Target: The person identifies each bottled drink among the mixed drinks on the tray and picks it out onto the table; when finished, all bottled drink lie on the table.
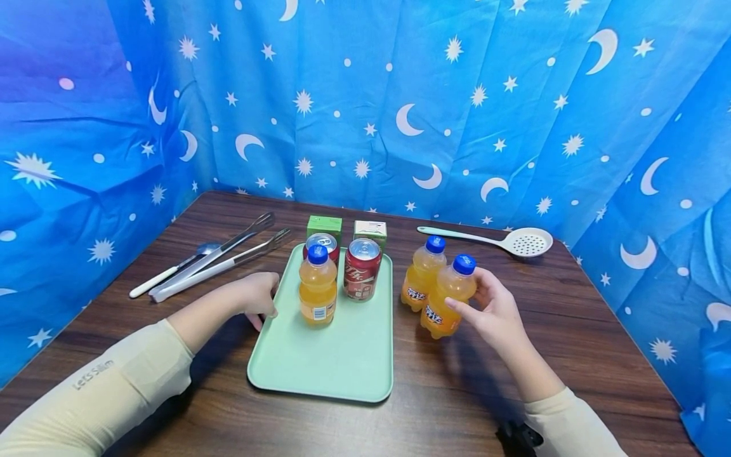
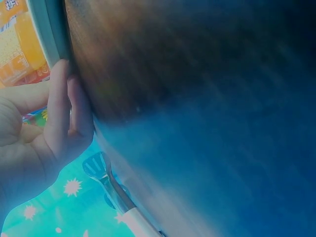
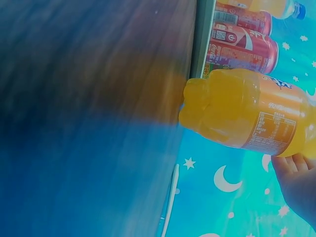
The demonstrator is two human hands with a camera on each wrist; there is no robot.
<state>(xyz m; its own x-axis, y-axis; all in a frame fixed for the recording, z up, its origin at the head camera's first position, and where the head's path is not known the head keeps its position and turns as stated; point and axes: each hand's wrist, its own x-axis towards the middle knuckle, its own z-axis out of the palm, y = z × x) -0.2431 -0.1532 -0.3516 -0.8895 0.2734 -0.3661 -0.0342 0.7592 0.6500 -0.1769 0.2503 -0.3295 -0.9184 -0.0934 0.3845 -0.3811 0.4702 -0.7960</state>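
Note:
My left hand grips the left rim of a pale green tray; in the left wrist view its thumb and fingers are at the rim. On the tray stand an orange soda bottle with a blue cap and two red soda cans, a front one and one partly hidden by the bottle. Right of the tray, my right hand holds a second orange soda bottle, upright; its base is close to the table. A third such bottle stands directly behind it.
Two green drink cartons, one at left and one at right, stand behind the cans. Tongs and a white-handled utensil lie at left. A white slotted spoon lies at back right. A star-patterned curtain surrounds the table.

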